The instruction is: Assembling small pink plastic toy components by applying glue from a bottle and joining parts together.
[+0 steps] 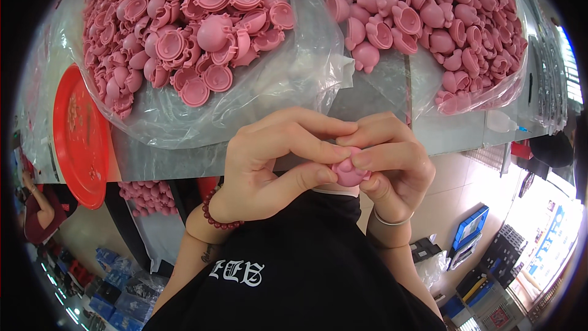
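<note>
Between my two hands, just past the table's near edge, is a small rounded pink plastic shell (350, 175) with moulded bumps. My left hand (263, 162), with a red bead bracelet at its wrist, pinches the left side between thumb and forefinger. From the right, my right hand (395, 162) presses its thumb and fingers on the same piece; a thin bangle circles that wrist. Fingers cover much of the shell, so whether it is one half or two joined is unclear. Beyond my hands lie a left heap of pink half shells (214, 30) and a right heap of similar pieces (441, 18).
Clear plastic sheeting (257, 110) lies under the heaps on the grey table (441, 138). A red oval tray (98, 165) overhangs the left edge. More pink pieces (147, 196) sit below the table. Another person's arm (43, 208) is at far left; a blue crate (470, 228) stands right.
</note>
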